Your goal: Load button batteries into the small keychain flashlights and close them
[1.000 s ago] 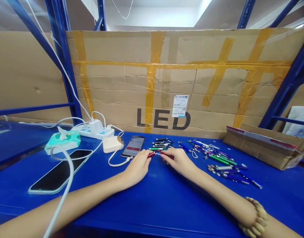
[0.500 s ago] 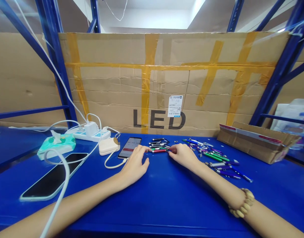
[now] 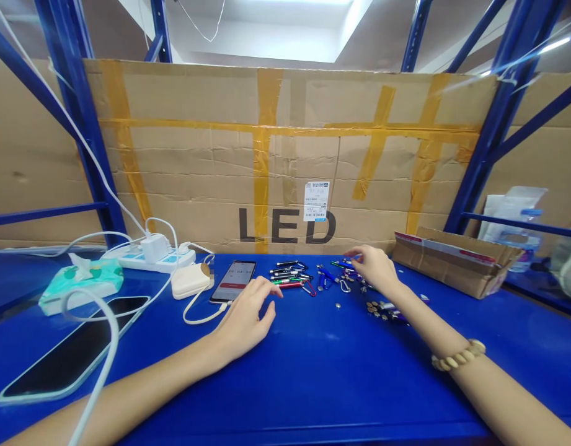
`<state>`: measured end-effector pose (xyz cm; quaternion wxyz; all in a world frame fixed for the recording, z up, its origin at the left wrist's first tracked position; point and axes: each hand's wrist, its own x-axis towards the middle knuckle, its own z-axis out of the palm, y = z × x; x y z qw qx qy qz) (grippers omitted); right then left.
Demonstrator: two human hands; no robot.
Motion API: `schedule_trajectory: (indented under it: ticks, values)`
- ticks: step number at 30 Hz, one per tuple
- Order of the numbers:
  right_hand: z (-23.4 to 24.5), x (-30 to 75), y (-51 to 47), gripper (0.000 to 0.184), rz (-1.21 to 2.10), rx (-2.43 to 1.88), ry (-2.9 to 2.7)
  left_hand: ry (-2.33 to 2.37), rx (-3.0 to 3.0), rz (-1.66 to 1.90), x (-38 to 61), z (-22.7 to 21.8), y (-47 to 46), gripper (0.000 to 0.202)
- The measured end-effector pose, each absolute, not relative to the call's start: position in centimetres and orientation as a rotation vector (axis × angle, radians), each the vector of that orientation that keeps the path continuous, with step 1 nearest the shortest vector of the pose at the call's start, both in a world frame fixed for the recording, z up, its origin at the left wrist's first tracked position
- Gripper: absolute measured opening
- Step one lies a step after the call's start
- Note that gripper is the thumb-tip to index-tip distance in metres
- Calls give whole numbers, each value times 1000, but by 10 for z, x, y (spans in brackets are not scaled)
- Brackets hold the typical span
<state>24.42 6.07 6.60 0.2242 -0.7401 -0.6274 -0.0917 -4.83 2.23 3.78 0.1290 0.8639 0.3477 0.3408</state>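
My left hand (image 3: 248,313) rests palm down with its fingers loosely apart, fingertips beside a small red tube with a carabiner clip (image 3: 292,285), which looks like a keychain flashlight. Behind that lies a row of similar black tubes (image 3: 287,267). My right hand (image 3: 373,266) hovers over the scattered pile on the right, thumb and fingers parted, with nothing visible between them. Under and beside it are blue tubes (image 3: 329,275), a silver carabiner (image 3: 345,286) and small round discs like button cells (image 3: 373,308). My right forearm hides part of the pile.
A running-timer phone (image 3: 234,282) lies beyond my left hand. Further left are a cream charger case (image 3: 187,282), a power strip (image 3: 141,259), a tissue pack (image 3: 99,282) and a dark phone (image 3: 75,353) under a white cable. An open cardboard box (image 3: 447,263) stands right.
My right hand has left the red tube and moved right over the pile; a red clip now shows on that tube. My left hand stays nearly in place. The camera view has shifted.
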Motion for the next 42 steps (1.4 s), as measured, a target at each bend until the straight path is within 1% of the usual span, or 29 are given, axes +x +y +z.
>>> schedule_trajectory:
  ticks: [5, 13, 17, 25, 30, 39, 42]
  values:
    - [50, 248, 68, 26, -210, -2094, -1805, 944, 2769, 902, -49, 42, 18, 18]
    - [40, 232, 72, 25, -57, -1962, -2009, 963, 2817, 894, -51, 41, 21, 17]
    - [39, 228, 71, 20, -32, -1991, -1984, 970, 2817, 904, -51, 41, 21, 18]
    - [40, 227, 68, 18, -55, -2061, -1875, 985, 2790, 912, -50, 43, 19, 18]
    - [38, 230, 70, 23, -64, -2071, -1838, 1000, 2778, 915, -49, 44, 19, 18]
    - [34, 235, 72, 24, -120, -2077, -1865, 985, 2777, 896, -49, 43, 20, 17]
    - [35, 234, 72, 30, -131, -2017, -1935, 984, 2779, 888, -49, 43, 19, 18]
